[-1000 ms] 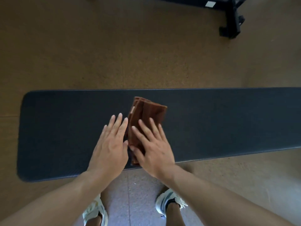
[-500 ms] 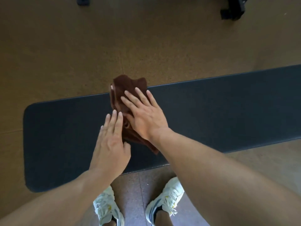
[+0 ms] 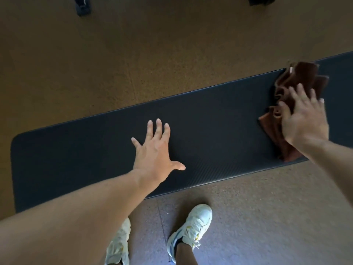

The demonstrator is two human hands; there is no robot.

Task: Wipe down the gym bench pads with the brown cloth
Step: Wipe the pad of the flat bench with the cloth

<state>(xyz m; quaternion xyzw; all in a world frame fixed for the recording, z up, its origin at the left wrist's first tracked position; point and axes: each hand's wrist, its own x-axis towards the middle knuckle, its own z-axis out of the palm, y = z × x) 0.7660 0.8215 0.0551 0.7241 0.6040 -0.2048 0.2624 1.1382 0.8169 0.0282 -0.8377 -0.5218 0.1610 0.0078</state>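
Note:
A long black bench pad (image 3: 219, 131) runs across the view, tilted up toward the right. The brown cloth (image 3: 298, 81) lies bunched and rumpled on the pad at the right edge of the view. My right hand (image 3: 303, 119) presses flat on the cloth with its fingers spread; the hand covers the cloth's middle. My left hand (image 3: 156, 150) rests flat on the bare pad near its middle, fingers straight and thumb out, well apart from the cloth.
Brown speckled floor surrounds the pad. My two white sneakers (image 3: 193, 226) stand just in front of its near edge. Black feet of other equipment (image 3: 83, 7) show at the top left and the top right (image 3: 261, 0).
My right hand has slid the cloth far to the right along the pad, and the cloth has bunched up. My left hand stayed on the pad and spread its fingers. The view tilted.

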